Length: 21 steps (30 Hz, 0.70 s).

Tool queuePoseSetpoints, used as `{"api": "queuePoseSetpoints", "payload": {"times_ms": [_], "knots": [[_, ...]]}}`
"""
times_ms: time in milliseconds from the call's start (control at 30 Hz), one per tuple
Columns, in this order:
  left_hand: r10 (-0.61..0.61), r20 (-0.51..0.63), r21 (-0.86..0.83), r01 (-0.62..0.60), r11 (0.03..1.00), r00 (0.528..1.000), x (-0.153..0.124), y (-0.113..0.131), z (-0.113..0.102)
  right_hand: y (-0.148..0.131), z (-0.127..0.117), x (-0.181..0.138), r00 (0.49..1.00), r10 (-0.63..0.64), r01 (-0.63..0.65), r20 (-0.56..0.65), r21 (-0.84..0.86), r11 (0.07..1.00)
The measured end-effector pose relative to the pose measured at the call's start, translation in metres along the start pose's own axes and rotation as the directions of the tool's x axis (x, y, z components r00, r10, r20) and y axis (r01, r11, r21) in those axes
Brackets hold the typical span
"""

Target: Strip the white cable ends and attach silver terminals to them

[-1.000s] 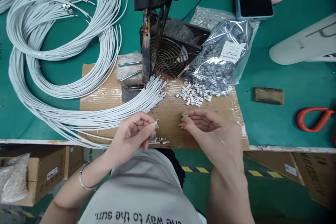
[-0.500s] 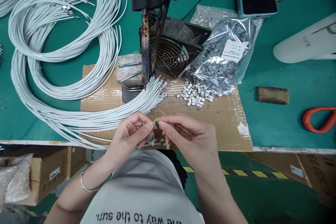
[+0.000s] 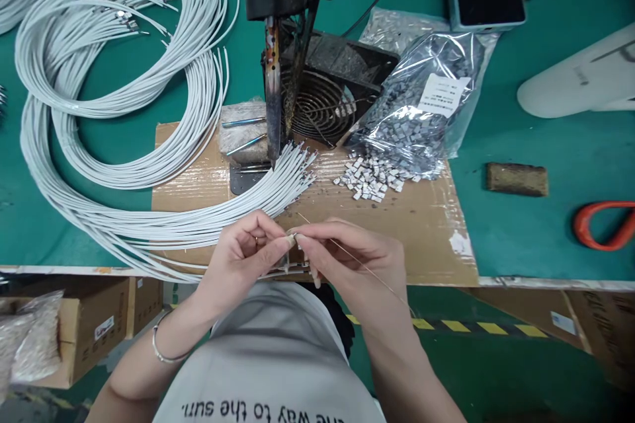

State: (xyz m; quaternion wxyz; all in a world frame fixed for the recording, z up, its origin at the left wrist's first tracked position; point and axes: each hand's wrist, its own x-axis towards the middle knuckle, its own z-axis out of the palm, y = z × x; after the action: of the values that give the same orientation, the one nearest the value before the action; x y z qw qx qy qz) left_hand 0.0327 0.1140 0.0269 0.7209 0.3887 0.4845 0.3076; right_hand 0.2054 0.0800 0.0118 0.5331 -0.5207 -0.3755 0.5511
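Observation:
In front of my body, over the cardboard's near edge, both hands meet fingertip to fingertip. My left hand [image 3: 253,248] is closed in a pinch at a tiny shiny piece [image 3: 294,236], too small to name. The thumb and forefinger of my right hand [image 3: 360,261] close on the other side of that piece. A thin wire [image 3: 367,268] runs through my right hand, its tip sticking out past the forefinger and its tail trailing over the wrist. Below the hands, white cable ends show partly. A bundle of white cables [image 3: 238,207] lies just beyond my left hand.
A soldering iron [image 3: 272,92] hangs tip down above the cable ends, with a black fan [image 3: 322,102] behind. Small white-and-grey pieces [image 3: 372,175] spill beside a clear bag [image 3: 421,106]. Coiled cables [image 3: 54,79] lie left; a brown block [image 3: 516,180] and red-handled tool [image 3: 585,225] right.
Both hands have shifted slightly, the right a little toward the left, and the fingertips are closer together around the tiny piece. The thin wire moved along with the right hand.

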Motion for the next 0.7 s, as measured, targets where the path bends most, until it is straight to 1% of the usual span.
{"api": "queuePoseSetpoints", "payload": {"times_ms": [133, 267, 367, 433, 500, 567, 633, 700], "knots": [[0.02, -0.013, 0.019, -0.019, 1.0, 1.0, 0.0, 0.0, -0.001, -0.001, 0.002, 0.002, 0.997, 0.069, -0.072, 0.032, 0.116, 0.991], [0.014, 0.035, 0.012, -0.015, 1.0, 0.999, -0.003, 0.0, -0.002, -0.002, -0.002, 0.005, 0.987, 0.133, -0.15, 0.091, 0.221, 0.964], [-0.012, 0.084, 0.04, 0.008, 0.999, 0.996, -0.006, 0.002, -0.005, -0.007, -0.006, 0.004, 0.971, 0.207, -0.226, 0.122, 0.179, 0.957], [-0.039, 0.088, 0.065, 0.033, 0.997, 0.995, -0.007, 0.003, -0.006, -0.011, -0.007, 0.002, 0.962, 0.255, -0.266, 0.099, 0.115, 0.957], [-0.063, 0.069, 0.088, 0.056, 0.995, 0.996, -0.007, 0.006, -0.007, -0.013, -0.008, -0.001, 0.963, 0.26, -0.265, 0.073, 0.071, 0.962], [-0.074, 0.047, 0.111, 0.068, 0.991, 0.996, -0.006, 0.009, -0.006, -0.011, -0.009, -0.002, 0.971, 0.217, -0.223, 0.096, 0.05, 0.974], [-0.061, 0.023, 0.146, 0.058, 0.988, 0.998, -0.005, 0.011, -0.003, -0.008, -0.01, -0.002, 0.98, 0.16, -0.167, 0.121, 0.047, 0.985], [-0.032, -0.001, 0.194, 0.031, 0.98, 0.999, -0.006, 0.014, 0.001, -0.006, -0.011, -0.002, 0.985, 0.127, -0.133, 0.115, 0.041, 0.99]]}}
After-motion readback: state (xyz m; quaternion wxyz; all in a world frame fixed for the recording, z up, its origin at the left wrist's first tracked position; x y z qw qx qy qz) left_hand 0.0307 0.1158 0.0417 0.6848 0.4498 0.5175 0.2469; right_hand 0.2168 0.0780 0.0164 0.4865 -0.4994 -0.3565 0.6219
